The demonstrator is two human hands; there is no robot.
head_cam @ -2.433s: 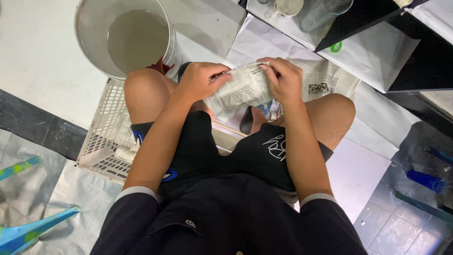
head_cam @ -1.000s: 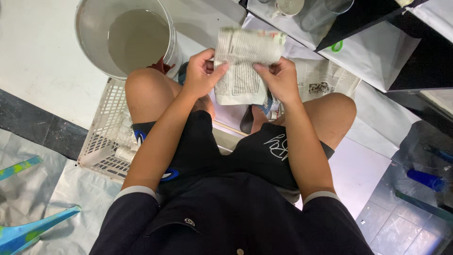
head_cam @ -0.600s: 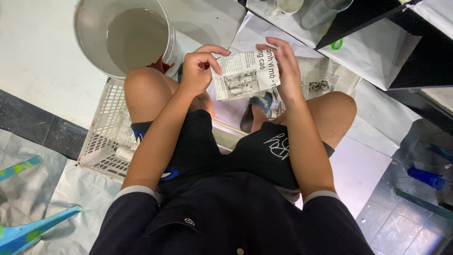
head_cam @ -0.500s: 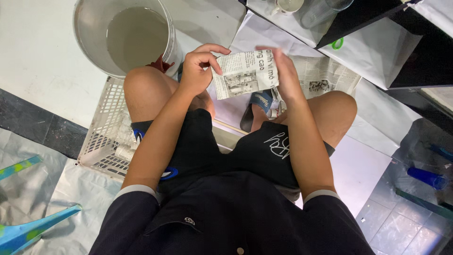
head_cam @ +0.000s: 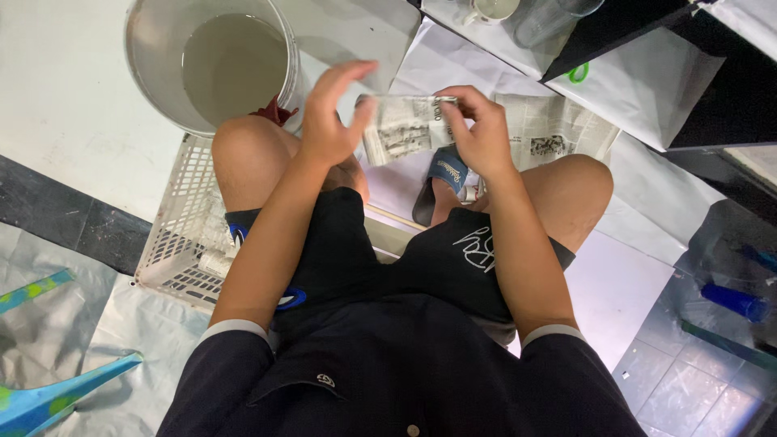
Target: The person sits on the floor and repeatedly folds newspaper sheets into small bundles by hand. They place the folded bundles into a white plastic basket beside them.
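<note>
I sit with my knees apart and look down at a bundle wrapped in newspaper (head_cam: 403,127), held above my lap. My right hand (head_cam: 479,136) grips its right end, thumb and fingers closed on the paper. My left hand (head_cam: 330,120) is raised at the bundle's left side with its fingers spread; the fingertips are at the paper's edge and blurred. What the newspaper covers is hidden.
A grey bucket (head_cam: 212,61) of murky water stands beyond my left knee. A white plastic basket (head_cam: 182,235) lies by my left thigh. Newspaper sheets (head_cam: 550,129) cover the floor ahead, a blue sandal (head_cam: 441,174) on my foot. White bags (head_cam: 639,81) hang at the right.
The newspaper bundle has been turned and folded smaller between my hands. My left hand has let go of it and opened, while my right hand keeps its hold.
</note>
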